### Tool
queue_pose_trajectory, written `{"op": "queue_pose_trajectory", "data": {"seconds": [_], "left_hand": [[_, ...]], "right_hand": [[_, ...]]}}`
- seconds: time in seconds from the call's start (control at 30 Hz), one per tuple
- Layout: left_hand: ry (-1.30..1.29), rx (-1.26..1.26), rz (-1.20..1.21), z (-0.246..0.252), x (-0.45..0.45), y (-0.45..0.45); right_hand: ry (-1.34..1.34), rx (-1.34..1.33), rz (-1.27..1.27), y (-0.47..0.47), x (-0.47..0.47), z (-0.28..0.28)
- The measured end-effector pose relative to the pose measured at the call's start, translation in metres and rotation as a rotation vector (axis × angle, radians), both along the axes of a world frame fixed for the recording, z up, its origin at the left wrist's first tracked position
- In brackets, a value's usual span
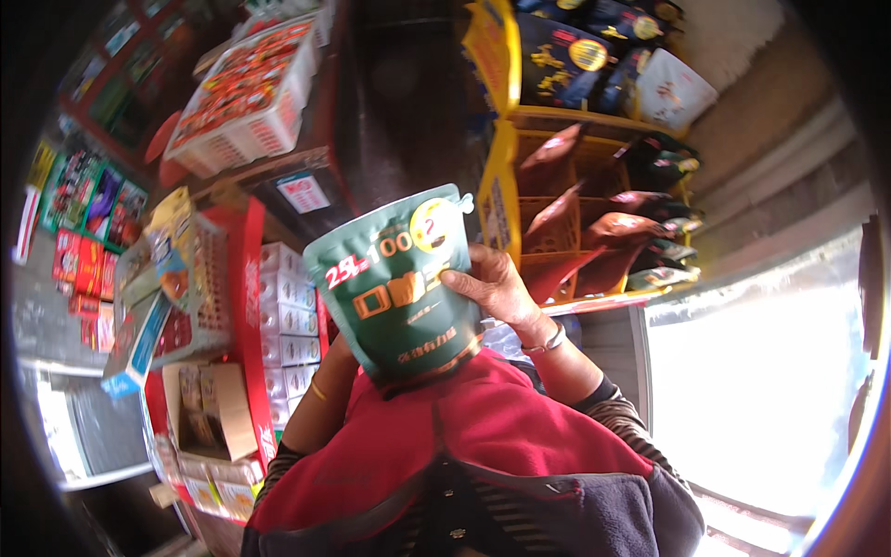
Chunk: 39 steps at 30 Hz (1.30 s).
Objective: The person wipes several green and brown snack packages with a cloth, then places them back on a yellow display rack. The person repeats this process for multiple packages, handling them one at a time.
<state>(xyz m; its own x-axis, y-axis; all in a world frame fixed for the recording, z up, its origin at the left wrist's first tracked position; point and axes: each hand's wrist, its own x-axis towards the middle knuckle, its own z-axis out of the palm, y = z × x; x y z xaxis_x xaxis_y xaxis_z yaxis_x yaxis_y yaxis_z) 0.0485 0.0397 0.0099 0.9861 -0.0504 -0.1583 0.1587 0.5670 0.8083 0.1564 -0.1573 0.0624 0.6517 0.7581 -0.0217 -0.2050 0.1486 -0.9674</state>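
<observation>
A green stand-up pouch (404, 299) with a yellow round mark and printed writing is held up in front of my chest, its printed face towards the camera. My right hand (491, 282) grips the pouch's right edge, with the thumb on the front face and a metal bangle on the wrist. Behind the pouch's lower left side, my left forearm with a yellow bracelet comes up, while the left hand itself is hidden by the pouch. Past my right hand stands a yellow rack (518, 202) with reddish and dark pouches lying in its compartments.
White plastic baskets (278, 129) of small red packets sit at the upper left. Below them are a grey basket (212, 292) of packaged goods, an open cardboard box (237, 411) and a red-edged shelf (250, 334) of stacked white packs. A bright opening lies at the right.
</observation>
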Motion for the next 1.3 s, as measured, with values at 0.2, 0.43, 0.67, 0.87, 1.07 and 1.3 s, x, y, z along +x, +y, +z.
{"op": "queue_pose_trajectory", "data": {"seconds": [0.2, 0.43, 0.67, 0.87, 1.07, 1.3], "left_hand": [[-0.072, 0.161, -0.234, -0.014, -0.004, -0.001], [-0.187, 0.324, -0.412, -0.018, -0.018, 0.017], [-0.154, 0.191, -0.38, -0.03, -0.036, 0.03], [0.029, 0.092, -0.082, -0.032, -0.049, 0.027], [-0.037, 0.006, -0.037, -0.037, -0.035, 0.018], [-0.133, -0.002, -0.071, -0.036, -0.008, 0.011]], "right_hand": [[-0.005, 0.107, 0.123, -0.013, 0.012, 0.036], [-0.054, 0.186, 0.083, -0.022, 0.022, 0.062], [-0.093, 0.101, -0.411, -0.097, 0.081, 0.097], [-0.644, -0.232, -0.723, -0.215, 0.164, 0.163], [-0.851, -0.356, -0.96, -0.291, 0.251, 0.205], [-0.893, -0.532, -0.877, -0.322, 0.331, 0.202]]}}
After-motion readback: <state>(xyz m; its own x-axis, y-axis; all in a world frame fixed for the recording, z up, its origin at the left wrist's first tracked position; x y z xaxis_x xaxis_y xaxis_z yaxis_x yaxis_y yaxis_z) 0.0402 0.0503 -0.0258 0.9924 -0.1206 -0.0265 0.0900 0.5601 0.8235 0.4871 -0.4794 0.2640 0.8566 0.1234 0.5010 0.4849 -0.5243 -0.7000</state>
